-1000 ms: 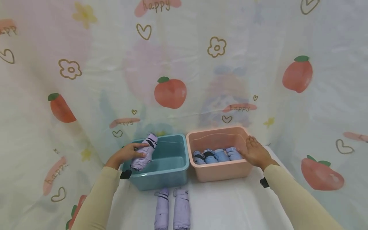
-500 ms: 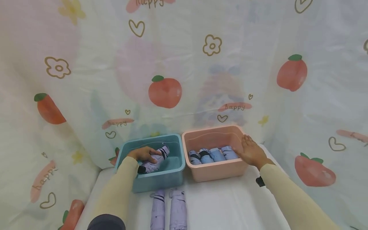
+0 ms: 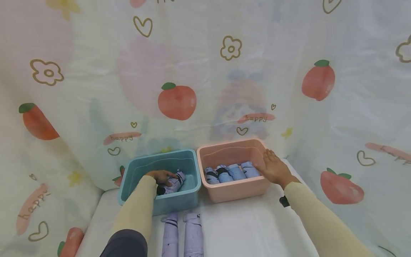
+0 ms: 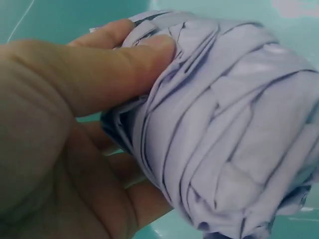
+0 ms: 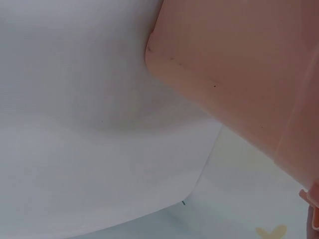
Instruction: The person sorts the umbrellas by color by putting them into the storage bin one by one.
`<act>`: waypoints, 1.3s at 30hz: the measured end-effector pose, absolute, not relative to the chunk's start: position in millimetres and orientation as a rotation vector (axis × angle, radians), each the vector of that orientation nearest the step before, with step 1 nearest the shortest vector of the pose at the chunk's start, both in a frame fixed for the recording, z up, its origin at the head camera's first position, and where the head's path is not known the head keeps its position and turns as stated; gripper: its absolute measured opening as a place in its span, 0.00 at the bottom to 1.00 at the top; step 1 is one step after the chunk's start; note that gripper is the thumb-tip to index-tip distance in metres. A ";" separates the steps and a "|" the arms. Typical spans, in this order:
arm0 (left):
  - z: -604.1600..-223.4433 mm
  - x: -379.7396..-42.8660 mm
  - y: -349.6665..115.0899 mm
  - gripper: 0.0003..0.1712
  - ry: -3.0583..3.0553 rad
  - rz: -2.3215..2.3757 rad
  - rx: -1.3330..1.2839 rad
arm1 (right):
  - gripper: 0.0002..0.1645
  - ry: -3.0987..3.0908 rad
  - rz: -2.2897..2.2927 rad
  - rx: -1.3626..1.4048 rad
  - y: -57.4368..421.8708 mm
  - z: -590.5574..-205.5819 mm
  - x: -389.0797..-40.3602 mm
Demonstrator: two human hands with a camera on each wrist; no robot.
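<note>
Down inside the teal bin [image 3: 125,178], my left hand [image 3: 160,176] grips a folded lilac umbrella [image 3: 176,182] that lies at a slant near the front wall. The left wrist view shows the thumb over the umbrella's pleated fabric [image 4: 234,124], with the other fingers under and behind it. My right hand [image 3: 274,167] rests with straight fingers along the right rim of the pink bin [image 3: 237,192]. Several folded blue and bluish-purple umbrellas [image 3: 237,172] lie side by side in that bin. Most of the right hand is out of its wrist view, which shows the bin's outer wall [image 5: 224,74].
Two more folded lilac umbrellas, a left one [image 3: 170,235] and a right one [image 3: 193,235], lie on the white tabletop [image 3: 244,228] before the bins. The bins stand side by side against a printed curtain [image 3: 205,71], which also hangs at both sides.
My left hand has lowered the lilac umbrella from above the teal bin's left side down into it, moving rightward. The right hand stays at the pink bin's rim. The head view has shifted slightly.
</note>
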State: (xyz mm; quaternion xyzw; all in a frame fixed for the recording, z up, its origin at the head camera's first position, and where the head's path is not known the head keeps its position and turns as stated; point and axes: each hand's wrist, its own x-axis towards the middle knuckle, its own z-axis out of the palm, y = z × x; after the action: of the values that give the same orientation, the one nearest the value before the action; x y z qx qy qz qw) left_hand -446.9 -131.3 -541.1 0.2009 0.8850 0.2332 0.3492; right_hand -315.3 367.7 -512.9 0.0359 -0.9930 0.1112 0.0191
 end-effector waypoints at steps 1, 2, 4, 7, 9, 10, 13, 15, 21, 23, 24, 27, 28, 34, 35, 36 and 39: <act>-541.8 -447.5 -131.5 0.30 2.292 0.596 0.522 | 0.62 -3.080 0.343 0.109 367.6 -512.7 -315.2; -542.0 -447.6 -131.5 0.30 2.298 0.580 0.523 | 0.62 -3.079 0.343 0.108 367.2 -512.1 -314.8; -542.9 -446.9 -131.9 0.30 2.300 0.577 0.509 | 0.61 -3.078 0.338 0.104 366.5 -511.2 -313.9; -544.9 -444.7 -133.9 0.31 2.305 0.570 0.497 | 0.61 -3.072 0.343 0.112 364.6 -509.8 -312.9; -546.0 -443.5 -135.8 0.32 2.304 0.589 0.473 | 0.61 -3.071 0.366 0.113 362.5 -508.9 -312.5; -546.1 -442.6 -137.3 0.33 2.299 0.600 0.460 | 0.61 -3.072 0.367 0.116 361.5 -508.9 -312.5; -543.9 -441.4 -139.0 0.36 2.278 0.623 0.407 | 0.61 -3.077 0.366 0.112 360.0 -509.1 -312.3; -542.0 -443.0 -136.7 0.37 2.234 0.615 0.422 | 0.61 -3.078 0.334 0.106 361.2 -509.5 -312.2; -541.2 -447.3 -120.5 0.39 2.049 0.532 0.472 | 0.61 -3.082 0.326 0.079 363.9 -509.1 -313.2; -542.1 -447.0 -113.0 0.40 2.018 0.517 0.471 | 0.62 -3.094 0.346 0.057 363.1 -509.3 -313.9; -541.9 -446.6 -108.8 0.41 2.011 0.514 0.477 | 0.63 -3.099 0.353 0.049 362.4 -509.5 -314.1; -542.3 -443.6 -93.8 0.42 2.009 0.545 0.447 | 0.64 -3.111 0.354 0.024 362.0 -511.2 -314.3; -541.6 -442.6 -88.7 0.42 2.012 0.563 0.432 | 0.64 -3.112 0.351 0.022 362.0 -511.4 -314.3; -539.0 -439.8 -68.4 0.45 2.001 0.660 0.310 | 0.62 -3.096 0.348 0.065 362.7 -511.3 -314.5; -539.0 -440.3 -67.4 0.46 2.004 0.654 0.320 | 0.62 -3.092 0.348 0.072 362.9 -511.1 -314.6; -539.3 -441.4 -66.9 0.46 2.009 0.643 0.342 | 0.62 -3.092 0.345 0.074 363.1 -511.2 -314.8; -537.8 -444.0 -67.9 0.46 1.988 0.649 0.363 | 0.62 -3.097 0.343 0.054 364.1 -511.6 -314.8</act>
State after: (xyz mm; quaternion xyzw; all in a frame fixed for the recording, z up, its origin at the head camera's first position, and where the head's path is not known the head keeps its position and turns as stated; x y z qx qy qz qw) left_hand -444.0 -67.9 -537.8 0.1494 0.8177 0.2668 0.4877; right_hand -314.8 364.1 -511.6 0.0173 -0.9937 0.1101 0.0126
